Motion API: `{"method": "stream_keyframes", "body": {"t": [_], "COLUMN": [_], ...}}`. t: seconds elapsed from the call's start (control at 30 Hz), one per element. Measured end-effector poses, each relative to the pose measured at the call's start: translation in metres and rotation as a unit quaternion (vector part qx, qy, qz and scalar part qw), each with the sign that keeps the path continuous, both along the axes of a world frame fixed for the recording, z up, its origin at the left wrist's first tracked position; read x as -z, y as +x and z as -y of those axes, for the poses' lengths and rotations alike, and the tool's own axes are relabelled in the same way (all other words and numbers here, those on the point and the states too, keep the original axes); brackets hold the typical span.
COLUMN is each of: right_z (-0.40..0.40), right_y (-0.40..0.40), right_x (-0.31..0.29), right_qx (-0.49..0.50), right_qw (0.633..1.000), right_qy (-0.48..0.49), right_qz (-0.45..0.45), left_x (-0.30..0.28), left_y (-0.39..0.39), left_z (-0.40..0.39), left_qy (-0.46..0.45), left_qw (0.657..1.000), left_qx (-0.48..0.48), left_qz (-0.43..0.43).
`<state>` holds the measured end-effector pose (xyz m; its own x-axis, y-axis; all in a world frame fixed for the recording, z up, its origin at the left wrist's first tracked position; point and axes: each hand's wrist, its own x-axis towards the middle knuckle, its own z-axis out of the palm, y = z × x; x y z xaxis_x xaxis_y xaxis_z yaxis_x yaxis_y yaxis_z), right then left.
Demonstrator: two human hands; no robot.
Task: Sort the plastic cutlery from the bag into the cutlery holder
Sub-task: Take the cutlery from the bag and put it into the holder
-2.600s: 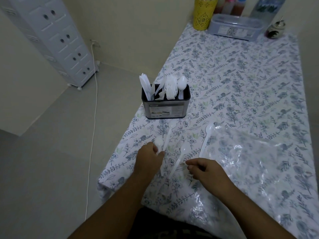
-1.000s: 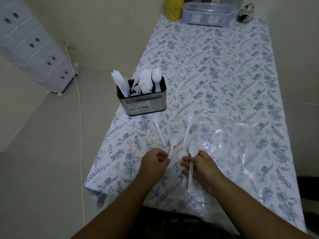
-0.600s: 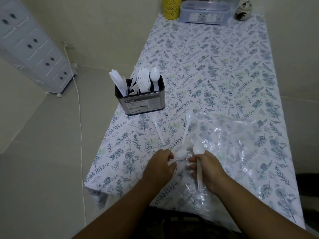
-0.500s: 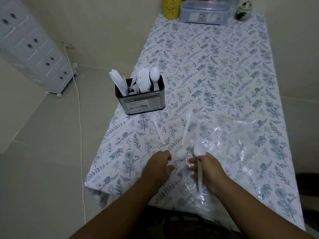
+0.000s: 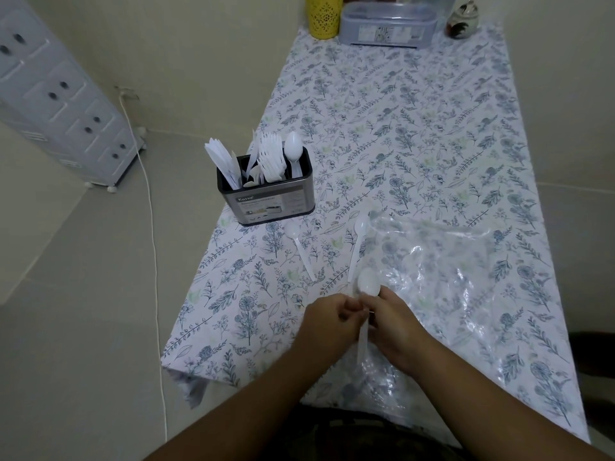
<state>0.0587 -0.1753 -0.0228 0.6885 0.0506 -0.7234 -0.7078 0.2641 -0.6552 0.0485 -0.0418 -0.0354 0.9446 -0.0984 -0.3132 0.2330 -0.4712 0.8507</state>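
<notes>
Grip: both hands meet at lower centre of the frame; the right hand (image 5: 394,324) is closed round the neck of a white spoon (image 5: 367,283), bowl up, handle running down between the hands.
Left hand: the left hand (image 5: 327,319) is curled with fingertips against the same spoon; whether it holds a second spoon pressed to the first cannot be told.
Hidden: the middle of the held spoon's handle is covered by fingers; the lower handle blends into the clear bag (image 5: 439,271) beneath it.
Bag: lies flat and crumpled at right centre, its near edge under the right wrist; contents are hard to make out through the glare.
Loose spoons: one spoon (image 5: 299,248) lies on the cloth just below the holder; another (image 5: 357,242) lies along the bag's left edge.
Holder: the holder (image 5: 266,197) stands left of centre, near the table's left edge, with knives at left, forks in the middle, and a spoon at right.
Table: the floral tablecloth (image 5: 399,128) runs to the top, where a yellow cup (image 5: 323,15) and a lidded box (image 5: 387,24) are cut off by the frame.
Change: half a second ago the hands were apart, each by its own spoon; now they are together, and the spoon bowl by the left hand is gone from the cloth.
</notes>
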Motion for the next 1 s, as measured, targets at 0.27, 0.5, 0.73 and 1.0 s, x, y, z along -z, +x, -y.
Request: {"method": "stream_keyframes", "body": {"t": [0.27,0.5,0.73,1.0], "right_z": [0.013,0.019,0.017,0.026], "right_y": [-0.007,-0.007,0.003,0.002], "right_x": [0.006,0.009,0.001,0.008], "right_qx": [-0.039,-0.036,0.045,0.077], "right_qw": [0.995,0.995,0.998,0.997], "right_qy": [-0.094,-0.085,0.036,-0.015], "right_qz": [-0.024,-0.04,0.002,0.0], "left_x": [0.012,0.023,-0.024,-0.006], "left_y": [0.055,0.081,0.025,0.011], "left_z": [-0.026,-0.043,-0.008,0.014], "left_qy": [0.116,0.196,-0.086,-0.029], "left_qw": [0.984,0.971,0.993,0.996], "left_qx": [-0.124,-0.134,-0.022,0.069], "left_qz": [0.049,0.013,-0.082,-0.048]}}
